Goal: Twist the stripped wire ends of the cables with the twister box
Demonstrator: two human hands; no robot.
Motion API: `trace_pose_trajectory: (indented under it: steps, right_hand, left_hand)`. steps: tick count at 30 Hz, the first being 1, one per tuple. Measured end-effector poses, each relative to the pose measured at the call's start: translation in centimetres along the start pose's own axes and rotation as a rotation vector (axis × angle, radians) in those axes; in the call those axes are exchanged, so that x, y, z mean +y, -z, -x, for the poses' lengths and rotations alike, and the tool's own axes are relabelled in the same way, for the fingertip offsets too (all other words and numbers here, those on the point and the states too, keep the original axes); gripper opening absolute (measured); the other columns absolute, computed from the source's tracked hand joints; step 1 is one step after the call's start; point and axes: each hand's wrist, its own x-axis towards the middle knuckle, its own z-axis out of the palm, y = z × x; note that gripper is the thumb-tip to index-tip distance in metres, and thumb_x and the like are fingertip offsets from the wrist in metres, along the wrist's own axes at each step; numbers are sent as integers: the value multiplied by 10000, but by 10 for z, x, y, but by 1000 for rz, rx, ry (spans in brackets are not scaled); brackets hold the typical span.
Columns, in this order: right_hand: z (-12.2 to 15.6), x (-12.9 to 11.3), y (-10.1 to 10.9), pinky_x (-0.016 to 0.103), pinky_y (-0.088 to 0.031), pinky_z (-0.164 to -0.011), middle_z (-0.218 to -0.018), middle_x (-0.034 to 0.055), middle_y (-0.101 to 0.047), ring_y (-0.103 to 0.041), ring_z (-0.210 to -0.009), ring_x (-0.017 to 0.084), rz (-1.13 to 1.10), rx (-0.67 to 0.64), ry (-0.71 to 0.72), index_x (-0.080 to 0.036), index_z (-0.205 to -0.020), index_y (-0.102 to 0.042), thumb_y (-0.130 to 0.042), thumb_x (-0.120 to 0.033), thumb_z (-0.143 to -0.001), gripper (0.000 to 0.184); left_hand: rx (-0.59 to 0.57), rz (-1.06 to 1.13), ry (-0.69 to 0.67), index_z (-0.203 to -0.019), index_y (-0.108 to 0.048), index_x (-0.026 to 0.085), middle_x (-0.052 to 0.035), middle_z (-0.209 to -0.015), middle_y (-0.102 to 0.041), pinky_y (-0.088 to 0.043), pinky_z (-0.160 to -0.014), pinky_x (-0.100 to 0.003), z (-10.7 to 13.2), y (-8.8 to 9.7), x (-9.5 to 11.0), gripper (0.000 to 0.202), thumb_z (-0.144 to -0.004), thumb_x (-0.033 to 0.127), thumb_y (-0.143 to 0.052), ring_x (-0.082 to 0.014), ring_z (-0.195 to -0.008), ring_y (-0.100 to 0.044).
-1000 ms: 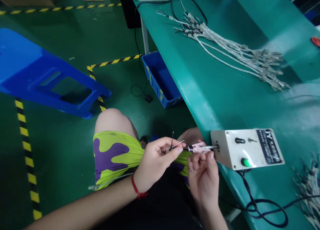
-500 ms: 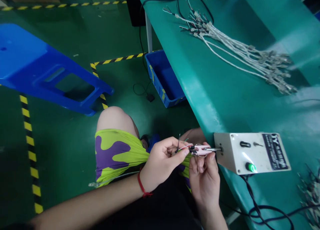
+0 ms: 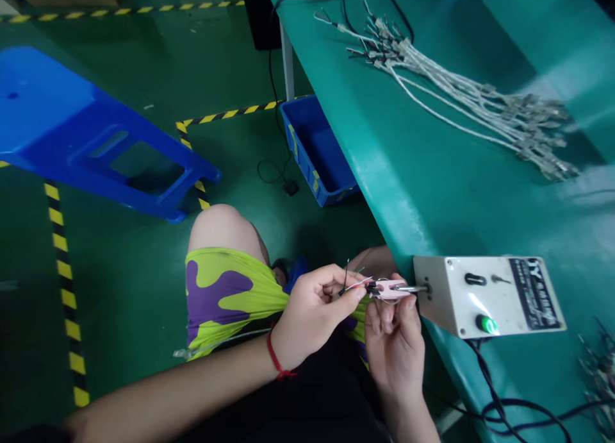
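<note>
Pink plastic piece: small, held up at the tip of a short metal rod that juts from the side of the white control box, over the person's lap
Thin wires: a few fine strands, black and coloured, running into the near end of the pink piece
Left hand: nearly closed, thumb and fingertips pinched on the wires right beside the pink piece, a red string around the wrist
Right hand: raised from below, fingers curled, thumb and fingertips clasping the pink piece
White control box: at the worktop's edge, with a lit green button, a black switch and a dark label
Teal worktop: carries a loose bundle of white cables with metal terminals, well apart from the hands
Lap: green-and-purple patterned shorts below the hands
Green floor: a blue plastic crate by the worktop, a blue plastic stool further left, yellow-and-black tape lines
</note>
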Motion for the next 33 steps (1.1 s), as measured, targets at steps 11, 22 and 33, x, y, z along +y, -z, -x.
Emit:
trace_pose_trajectory:
  steps: [11, 22, 33]
  right_hand:
    - [20, -1, 16, 220, -346, -468, -575, -49, -498, -391, -482, 83, 241, -6, 58, -209, -964, -726, -725, -462, -956, 253]
    - [20, -29, 11, 383, -441, -587, -768, 49, -704, -572, -559, 174, 670, 578, 819, -181, -1363, -717, -875, -318, -823, 579]
    - [46, -23, 0, 349, -448, -593, -827, 41, -705, -599, -609, 157, 648, 558, 778, -253, -1232, -790, -841, -257, -860, 376]
  left_hand:
    - [13, 14, -1, -849, -746, 136, -106, -1071, -814, -385, -522, -220, 3, -2, -1, 130, -923, 236, -783, -82, -615, -557]
    - [23, 2, 13, -846, -749, 147, -113, -1190, -805, -412, -536, -218, 4, 0, 0, 110, -917, 221, -788, -91, -648, -621]
    - [61, -9, -28, -860, -764, 154, -106, -1186, -810, -530, -680, -227, 8, 3, 7, 76, -920, 198, -778, -186, -910, -757]
